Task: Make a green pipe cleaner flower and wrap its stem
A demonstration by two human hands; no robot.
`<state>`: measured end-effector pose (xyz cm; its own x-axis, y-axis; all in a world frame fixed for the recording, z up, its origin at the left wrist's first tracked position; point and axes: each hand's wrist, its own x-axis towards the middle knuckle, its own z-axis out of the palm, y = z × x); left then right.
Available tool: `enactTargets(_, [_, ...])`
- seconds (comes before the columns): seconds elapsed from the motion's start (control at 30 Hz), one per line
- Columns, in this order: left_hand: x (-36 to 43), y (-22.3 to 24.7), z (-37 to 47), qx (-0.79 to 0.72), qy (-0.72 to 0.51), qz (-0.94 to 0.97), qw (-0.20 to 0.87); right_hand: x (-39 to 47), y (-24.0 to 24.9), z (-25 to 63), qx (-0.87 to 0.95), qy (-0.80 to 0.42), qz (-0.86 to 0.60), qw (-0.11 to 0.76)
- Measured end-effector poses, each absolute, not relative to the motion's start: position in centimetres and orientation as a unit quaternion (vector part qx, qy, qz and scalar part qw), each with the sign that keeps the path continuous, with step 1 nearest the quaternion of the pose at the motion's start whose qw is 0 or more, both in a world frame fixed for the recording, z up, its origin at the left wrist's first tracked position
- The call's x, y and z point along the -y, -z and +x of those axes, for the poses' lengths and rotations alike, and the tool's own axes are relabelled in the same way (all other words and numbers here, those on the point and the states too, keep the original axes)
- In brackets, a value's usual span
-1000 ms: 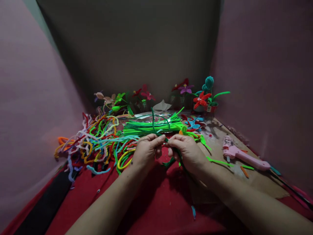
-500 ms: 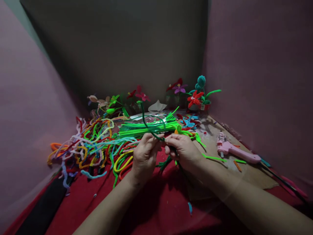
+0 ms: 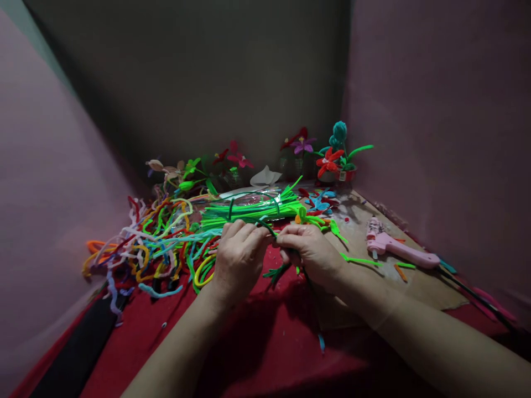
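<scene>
Dark green pipe cleaner (image 3: 265, 224) runs between my two hands over the middle of the table. My left hand (image 3: 240, 257) is closed on it, back of the hand upward, with one end rising above the knuckles. Thumb and fingers of my right hand (image 3: 305, 246) pinch the same piece close beside the left fingertips. Dark green strands (image 3: 277, 273) stick out below the right hand. Just behind the hands lies a bundle of bright green pipe cleaners (image 3: 253, 213) on clear plastic wrap.
Tangled coloured pipe cleaners (image 3: 145, 243) cover the left side. A pink glue gun (image 3: 400, 249) rests on cardboard (image 3: 431, 290) at the right, its cord running off right. Pipe-cleaner flowers (image 3: 329, 161) stand along the back. A black strip (image 3: 78, 342) lies front left.
My left hand has turned over more and moved slightly left and down. The upright dark green end has dropped lower and leftward. My right hand keeps its pinch. The view has shifted slightly.
</scene>
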<state>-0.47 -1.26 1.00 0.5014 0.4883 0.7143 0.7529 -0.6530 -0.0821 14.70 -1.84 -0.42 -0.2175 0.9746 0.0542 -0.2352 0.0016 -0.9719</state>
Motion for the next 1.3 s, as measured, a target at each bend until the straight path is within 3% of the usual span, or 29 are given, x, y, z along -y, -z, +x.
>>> enactTargets(0.27, [1.6, -1.8, -0.2, 0.381, 0.362, -0.848, -0.060, 2.1, 0.3, 14.7, 0.495, -0.614, -0.369, 0.491])
enactTargets(0.47, [2.0, -2.3, -0.4, 0.413, 0.330, -0.843, -0.103, 2.4, 0.2, 14.7, 0.518, -0.590, -0.390, 0.480])
enactTargets(0.57, [2.2, -2.4, -0.2, 0.446, 0.344, -0.808, -0.172, 2.5, 0.3, 14.8, 0.577, -0.529, -0.401, 0.476])
enactTargets(0.83, [1.3, -1.2, 0.0, 0.449, 0.344, -0.594, -0.572, 3.7, 0.8, 14.8, 0.754, -0.191, -0.434, 0.455])
enactTargets(0.97, [0.8, -0.6, -0.2, 0.412, 0.370, -0.494, -0.670, 3.9, 0.7, 14.8, 0.756, -0.166, -0.438, 0.456])
enactTargets(1.07, [1.1, -1.6, -0.7, 0.403, 0.374, -0.563, -0.617, 3.8, 0.1, 15.1, 0.716, -0.269, -0.425, 0.483])
enactTargets(1.2, [1.8, -3.2, -1.5, 0.358, 0.467, -0.716, -0.375, 3.7, -1.1, 15.6, 0.625, -0.464, -0.368, 0.509])
enactTargets(1.3, [2.3, -3.8, -1.6, 0.283, 0.453, -0.813, -0.232, 3.8, -1.7, 15.7, 0.560, -0.562, -0.319, 0.519])
